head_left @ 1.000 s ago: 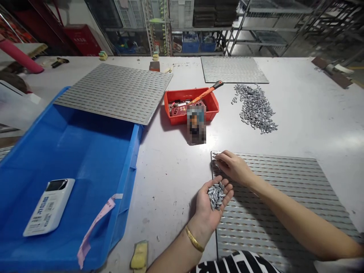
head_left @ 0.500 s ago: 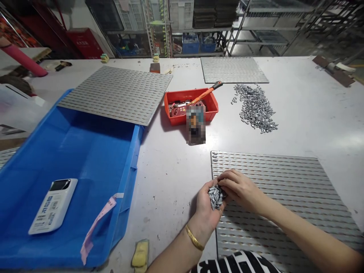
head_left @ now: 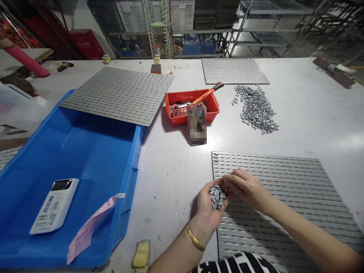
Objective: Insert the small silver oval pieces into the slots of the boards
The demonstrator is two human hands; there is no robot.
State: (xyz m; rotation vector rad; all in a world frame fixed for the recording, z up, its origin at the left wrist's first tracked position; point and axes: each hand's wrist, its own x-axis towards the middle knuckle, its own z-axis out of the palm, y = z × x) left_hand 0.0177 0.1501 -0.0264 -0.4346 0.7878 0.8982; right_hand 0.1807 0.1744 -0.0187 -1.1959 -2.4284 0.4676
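Observation:
My left hand [head_left: 207, 210] is cupped palm up and holds a heap of small grey metal pieces [head_left: 216, 196]. It hovers at the left edge of a slotted metal plate [head_left: 284, 197] that lies flat on the table. My right hand [head_left: 247, 188] is over the plate, fingers pinched together at the heap in my left palm. What the fingertips grip is too small to make out. A loose pile of the same metal pieces [head_left: 256, 109] lies further back on the table.
A big blue bin [head_left: 71, 167] at the left holds a white device [head_left: 55, 205] and carries a slotted plate [head_left: 119, 94] on its far rim. A red tray [head_left: 192, 106] with an orange-handled tool stands mid-table. Another plate [head_left: 233, 70] lies at the back. A yellow sponge [head_left: 141, 254] sits near the front edge.
My right hand came back from the plate's top-left corner to the heap in my left palm and stays pinched there. My left hand has barely moved.

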